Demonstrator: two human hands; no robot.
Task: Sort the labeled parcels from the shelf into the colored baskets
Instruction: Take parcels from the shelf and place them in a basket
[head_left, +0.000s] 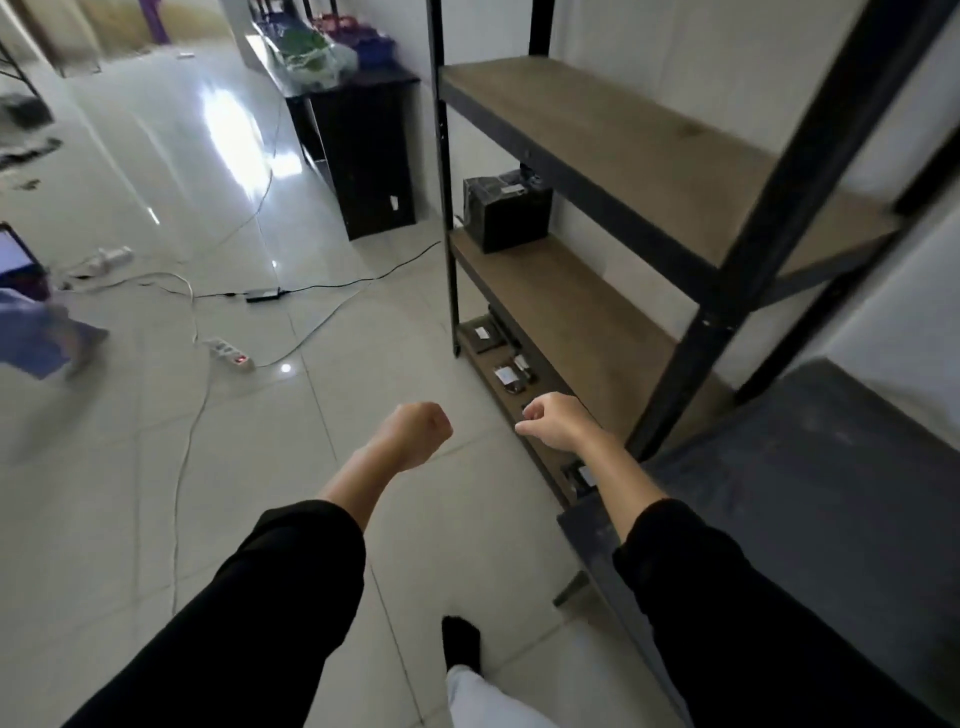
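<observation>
A person in black sleeves faces a metal shelf (597, 130), left hand (415, 434) balled into an empty fist, right hand (550, 421) loosely curled and also holding nothing. A black parcel (506, 213) sits on the middle board by the far post, and smaller labeled parcels (506, 375) lie along the bottom board, just beyond the right hand. A blurred blue shape (36, 345) at the left edge may be a basket. Cables (195, 322) and a power strip (232, 354) trail across the tiles (260, 467) on that side, so a carrying trip could snag a foot. The small, low parcels could be misread and missorted.
</observation>
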